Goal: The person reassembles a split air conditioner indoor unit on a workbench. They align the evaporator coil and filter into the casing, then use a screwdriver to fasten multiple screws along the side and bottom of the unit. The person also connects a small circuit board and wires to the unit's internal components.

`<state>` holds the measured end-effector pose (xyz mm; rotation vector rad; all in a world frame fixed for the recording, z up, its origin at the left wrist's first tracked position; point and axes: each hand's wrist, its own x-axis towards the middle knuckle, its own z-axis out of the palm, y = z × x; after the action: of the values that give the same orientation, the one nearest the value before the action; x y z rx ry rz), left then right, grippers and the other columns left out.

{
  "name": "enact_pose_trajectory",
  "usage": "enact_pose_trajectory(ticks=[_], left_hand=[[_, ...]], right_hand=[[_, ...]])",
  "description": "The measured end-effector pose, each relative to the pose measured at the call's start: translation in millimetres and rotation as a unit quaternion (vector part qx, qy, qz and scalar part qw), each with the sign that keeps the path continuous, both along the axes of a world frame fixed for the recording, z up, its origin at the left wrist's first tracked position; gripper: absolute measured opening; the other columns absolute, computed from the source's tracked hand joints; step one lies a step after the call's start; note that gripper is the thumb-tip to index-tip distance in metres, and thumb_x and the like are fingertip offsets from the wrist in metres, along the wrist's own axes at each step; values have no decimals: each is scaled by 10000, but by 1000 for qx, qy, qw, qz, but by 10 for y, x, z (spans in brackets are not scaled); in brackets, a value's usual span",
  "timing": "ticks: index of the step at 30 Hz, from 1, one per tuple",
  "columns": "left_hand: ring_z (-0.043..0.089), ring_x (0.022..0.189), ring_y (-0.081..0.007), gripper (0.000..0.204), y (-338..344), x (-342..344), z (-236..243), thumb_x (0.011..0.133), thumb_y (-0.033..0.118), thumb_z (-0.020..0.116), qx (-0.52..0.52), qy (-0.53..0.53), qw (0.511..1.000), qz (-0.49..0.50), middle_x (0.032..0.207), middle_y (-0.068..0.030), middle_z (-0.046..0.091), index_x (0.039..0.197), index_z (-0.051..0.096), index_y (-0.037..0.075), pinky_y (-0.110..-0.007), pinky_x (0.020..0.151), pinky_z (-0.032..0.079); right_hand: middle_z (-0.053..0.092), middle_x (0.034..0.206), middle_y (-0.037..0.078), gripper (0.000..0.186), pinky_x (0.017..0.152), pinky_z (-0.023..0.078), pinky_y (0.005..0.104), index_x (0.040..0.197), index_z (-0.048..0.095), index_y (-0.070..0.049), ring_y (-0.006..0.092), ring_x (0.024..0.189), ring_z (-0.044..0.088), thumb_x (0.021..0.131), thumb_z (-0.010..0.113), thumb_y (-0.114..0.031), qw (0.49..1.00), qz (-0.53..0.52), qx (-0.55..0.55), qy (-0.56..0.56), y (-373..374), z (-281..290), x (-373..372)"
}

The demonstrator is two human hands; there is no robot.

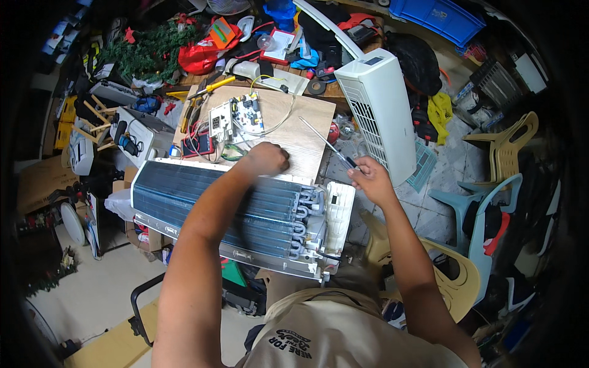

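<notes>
My right hand (370,179) grips a long screwdriver (328,144) by its dark handle, its shaft pointing up and left over the board's right edge. My left hand (266,159) is closed above the near edge of the wooden board (307,132); whatever its fingers hold, if anything, is hidden. Below both hands lies an air conditioner indoor unit (245,214) without its cover, its dark coil fins and bent copper-type tubes (299,227) exposed. On the board, beyond my left hand, sit a circuit board (248,113) with wires and a red multimeter (199,145).
A white air conditioner cover (381,113) stands at the right of the board. Yellow-handled tools (211,86) lie at the board's far left. Plastic chairs (472,208) stand to the right. Bags, a red sack (205,54) and a blue crate (438,19) crowd the back.
</notes>
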<state>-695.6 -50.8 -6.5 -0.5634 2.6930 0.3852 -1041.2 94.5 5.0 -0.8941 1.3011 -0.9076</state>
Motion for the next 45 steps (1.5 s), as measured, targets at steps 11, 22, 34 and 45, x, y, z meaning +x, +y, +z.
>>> enact_pose_trajectory(ticks=[11, 22, 34, 45], left_hand=[[790, 899, -368, 266, 21, 233, -64, 962, 230, 598, -24, 34, 999, 29, 1002, -144, 786, 849, 781, 74, -511, 777, 647], [735, 1086, -300, 190, 102, 136, 109, 952, 244, 641, -98, -3, 993, 68, 1142, -102, 731, 1025, 751, 107, -459, 848, 621], [671, 834, -106, 214, 878, 166, 985, 1060, 155, 746, 295, 388, 698, 524, 958, -15, 730, 1205, 742, -3, -287, 752, 575], [753, 862, -158, 220, 2062, 262, 1338, 1012, 56, 776, 420, 508, 464, 592, 1003, -83, 784, 1205, 758, -48, -268, 766, 614]], right_hand=[[757, 1001, 94, 263, 651, 551, 254, 1247, 627, 23, 111, 764, 686, 1048, 736, -111, 999, -24, 23, -15, 322, 47, -277], [734, 981, 64, 330, 651, 556, 250, 1292, 635, 34, 97, 763, 678, 1039, 772, -129, 999, -43, -3, 3, 413, 192, -246], [691, 896, 52, 324, 663, 592, 279, 1247, 676, 31, 109, 708, 655, 1000, 800, -138, 997, -31, -32, -63, 325, 840, -118], [688, 876, 67, 280, 641, 600, 301, 1202, 692, 3, 116, 662, 640, 986, 799, -141, 994, 58, 3, -97, 497, 1447, -40]])
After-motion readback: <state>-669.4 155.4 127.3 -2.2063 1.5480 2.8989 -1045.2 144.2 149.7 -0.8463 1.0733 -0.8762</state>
